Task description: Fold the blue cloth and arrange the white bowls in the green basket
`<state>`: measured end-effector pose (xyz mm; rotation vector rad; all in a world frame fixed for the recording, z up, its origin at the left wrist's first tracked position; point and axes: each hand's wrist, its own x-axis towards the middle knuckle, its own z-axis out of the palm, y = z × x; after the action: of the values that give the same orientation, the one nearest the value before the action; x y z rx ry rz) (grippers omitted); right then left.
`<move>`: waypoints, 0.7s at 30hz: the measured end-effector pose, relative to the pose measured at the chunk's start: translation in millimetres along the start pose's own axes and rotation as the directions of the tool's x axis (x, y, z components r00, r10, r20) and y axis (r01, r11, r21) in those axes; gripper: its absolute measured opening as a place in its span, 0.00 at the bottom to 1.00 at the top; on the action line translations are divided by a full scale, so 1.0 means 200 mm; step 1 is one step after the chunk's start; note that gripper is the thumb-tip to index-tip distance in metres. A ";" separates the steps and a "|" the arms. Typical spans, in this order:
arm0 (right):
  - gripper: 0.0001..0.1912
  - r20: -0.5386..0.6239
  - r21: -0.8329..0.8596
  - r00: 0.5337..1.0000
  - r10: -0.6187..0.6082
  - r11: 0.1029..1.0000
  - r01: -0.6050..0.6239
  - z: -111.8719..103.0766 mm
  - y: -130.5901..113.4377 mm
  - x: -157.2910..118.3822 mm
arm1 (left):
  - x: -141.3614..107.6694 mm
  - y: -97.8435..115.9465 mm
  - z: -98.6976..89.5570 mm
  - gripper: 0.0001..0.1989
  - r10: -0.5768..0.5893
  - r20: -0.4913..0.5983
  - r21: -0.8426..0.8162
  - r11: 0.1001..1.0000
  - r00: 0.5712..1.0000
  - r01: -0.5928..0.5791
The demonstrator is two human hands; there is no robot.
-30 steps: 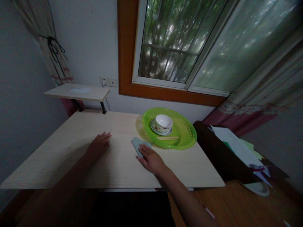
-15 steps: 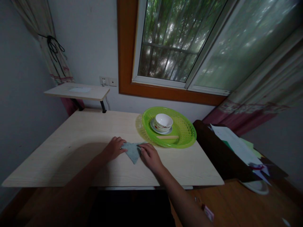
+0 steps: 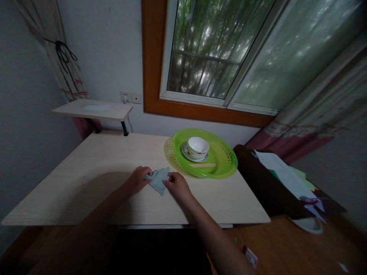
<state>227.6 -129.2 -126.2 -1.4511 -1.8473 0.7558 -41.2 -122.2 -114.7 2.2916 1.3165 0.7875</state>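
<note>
A small grey-blue cloth [image 3: 158, 181] is held just over the front middle of the pale wooden table [image 3: 100, 160], its lower corner pointing toward me. My left hand [image 3: 139, 178] pinches its left end between thumb and fingers. At its right edge, my right hand [image 3: 177, 184] has thumb and fingertips closed on the cloth. Behind my right hand lies a green plastic basket [image 3: 225, 152], holding stacked white bowls [image 3: 198, 146] on a plate [image 3: 187, 156] and several chopsticks [image 3: 203, 165].
A small raised shelf [image 3: 114, 111] with a paper [image 3: 96, 107] on it stands at the table's back left. To the right of the table is a dark brown piece of furniture [image 3: 266, 183] bearing papers [image 3: 279, 168]. A window is behind the basket.
The cloth's upper right part has folded inward, and its outline is more compact. My right hand has shifted slightly left along the cloth's edge. My left hand has kept its hold.
</note>
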 end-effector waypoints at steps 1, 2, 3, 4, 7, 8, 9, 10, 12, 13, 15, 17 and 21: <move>0.09 -0.005 0.057 1.000 0.027 0.998 -0.027 0.02 -0.01 0.02 | 0.00 0.00 -0.01 0.04 -0.004 -0.009 -0.027 1.000 1.000 0.004; 0.08 -0.007 0.119 0.999 0.047 0.992 -0.046 0.04 -0.01 0.04 | 0.00 0.00 -0.01 0.04 -0.009 -0.022 -0.050 0.999 1.000 0.008; 0.08 -0.008 0.181 0.998 0.058 0.982 -0.056 0.05 -0.02 0.06 | -0.01 0.00 -0.02 0.04 -0.014 -0.034 -0.069 0.998 0.999 0.011; 0.09 -0.012 0.242 0.998 0.065 0.968 -0.061 0.06 -0.03 0.07 | -0.01 0.00 -0.02 0.04 -0.021 -0.049 -0.084 0.996 0.999 0.017; 0.12 -0.042 0.417 0.996 0.082 0.907 -0.058 0.08 -0.05 0.09 | -0.02 -0.03 -0.02 0.09 -0.074 -0.101 -0.108 0.992 0.992 0.063; 0.14 -0.052 0.467 0.995 0.083 0.883 -0.049 0.09 -0.06 0.09 | -0.02 -0.04 -0.02 0.11 -0.090 -0.116 -0.103 0.992 0.989 0.078; 0.15 -0.060 0.511 0.995 0.080 0.859 -0.039 0.09 -0.07 0.08 | -0.02 -0.06 -0.03 0.13 -0.097 -0.133 -0.088 0.992 0.986 0.086; 0.16 -0.060 0.549 0.995 0.075 0.835 -0.030 0.09 -0.08 0.08 | -0.03 -0.06 -0.03 0.16 -0.092 -0.151 -0.063 0.995 0.984 0.083; 0.17 -0.046 0.602 0.997 0.061 0.798 -0.021 0.09 -0.10 0.07 | -0.04 -0.07 -0.04 0.19 -0.046 -0.182 0.002 0.999 0.982 0.047; 0.18 -0.039 0.621 0.998 0.057 0.783 -0.020 0.09 -0.11 0.07 | -0.04 -0.06 -0.05 0.20 -0.017 -0.198 0.031 0.999 0.980 0.024; 0.18 -0.044 0.647 0.997 0.060 0.763 -0.017 0.09 -0.12 0.07 | -0.04 -0.04 -0.06 0.20 0.035 -0.208 0.063 0.998 0.977 -0.022; 0.19 -0.055 0.665 0.996 0.068 0.747 -0.015 0.09 -0.14 0.07 | -0.02 -0.02 -0.06 0.16 0.056 -0.185 0.060 0.997 0.981 -0.045; 0.22 -0.036 0.704 0.997 0.073 0.710 -0.027 0.09 -0.15 0.08 | 0.03 0.03 -0.05 0.03 0.023 -0.169 -0.014 1.000 0.985 -0.026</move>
<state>193.2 -121.4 -112.3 -0.9915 -1.2367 1.2593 -41.5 -119.2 -102.9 2.2747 1.3502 1.0158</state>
